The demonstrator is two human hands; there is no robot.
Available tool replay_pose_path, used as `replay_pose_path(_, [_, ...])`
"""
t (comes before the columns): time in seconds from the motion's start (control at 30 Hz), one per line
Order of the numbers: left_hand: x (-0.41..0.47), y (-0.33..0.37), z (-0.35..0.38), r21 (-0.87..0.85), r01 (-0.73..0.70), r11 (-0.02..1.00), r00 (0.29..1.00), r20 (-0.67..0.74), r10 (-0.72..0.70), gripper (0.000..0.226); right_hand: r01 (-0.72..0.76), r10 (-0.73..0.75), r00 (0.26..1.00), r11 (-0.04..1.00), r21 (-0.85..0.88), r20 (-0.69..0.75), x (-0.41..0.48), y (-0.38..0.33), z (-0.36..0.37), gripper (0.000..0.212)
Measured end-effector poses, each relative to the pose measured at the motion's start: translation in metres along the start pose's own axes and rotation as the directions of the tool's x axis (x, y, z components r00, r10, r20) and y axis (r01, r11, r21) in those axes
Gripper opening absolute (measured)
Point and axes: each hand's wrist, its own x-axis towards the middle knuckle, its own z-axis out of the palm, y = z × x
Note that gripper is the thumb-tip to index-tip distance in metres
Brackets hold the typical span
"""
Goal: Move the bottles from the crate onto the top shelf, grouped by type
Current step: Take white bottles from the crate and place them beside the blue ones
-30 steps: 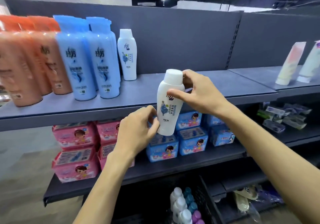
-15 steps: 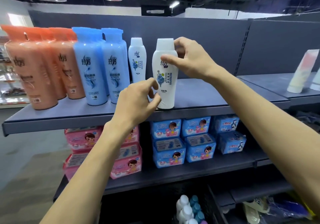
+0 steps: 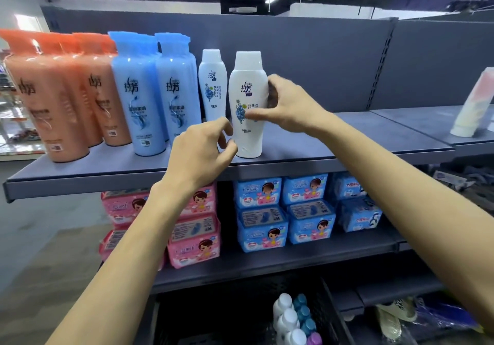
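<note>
Right hand [image 3: 291,104] wraps the white bottle [image 3: 248,82] mid-body, thumb on its label, left hand [image 3: 200,149] curled at its base — gripping or merely touching, I cannot tell — as it stands on the top shelf [image 3: 347,141] beside its twin [image 3: 212,82]: placing looks nearly done, next a clean release.

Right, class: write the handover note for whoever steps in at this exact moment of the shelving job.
Right hand grips the front white bottle, standing on the top shelf beside the matching white bottle.
Left hand is curled at its base; contact unclear.
Orange bottles and blue bottles stand grouped further left.
To do: let go, then shelve the remaining bottles in the crate.
</note>
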Motion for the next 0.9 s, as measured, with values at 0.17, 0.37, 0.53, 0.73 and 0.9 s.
replay_pose_path(0.17, [0.004, -0.004, -0.001, 0.003, -0.004, 1.0, 1.0, -0.004, 0.004, 0.014, -0.074, 0.081, 0.996, 0.988, -0.132, 0.043, -0.018, 0.014, 0.021, 0.051])
replay_pose_path(0.37, [0.006, -0.012, 0.005, 0.042, 0.003, 0.999, 0.999, 0.043, -0.005, 0.013, -0.117, 0.121, 0.992, 0.988, -0.1, 0.032, -0.021, 0.021, 0.038, 0.037])
replay_pose_path(0.53, [0.017, -0.024, 0.006, 0.08, -0.003, 0.997, 0.999, 0.054, -0.001, 0.014, -0.119, 0.121, 0.992, 0.989, -0.084, 0.023, -0.006, 0.024, 0.05, 0.037])
replay_pose_path(0.73, [0.014, -0.039, 0.014, 0.108, -0.009, 0.994, 0.997, 0.083, 0.0, 0.013, -0.126, 0.129, 0.991, 0.988, -0.09, 0.034, 0.019, 0.029, 0.062, 0.039])
replay_pose_path(0.9, [0.019, -0.04, 0.023, 0.068, -0.027, 0.997, 0.99, 0.138, 0.018, 0.011, -0.129, 0.133, 0.99, 0.988, -0.083, 0.045, 0.038, 0.031, 0.071, 0.034])
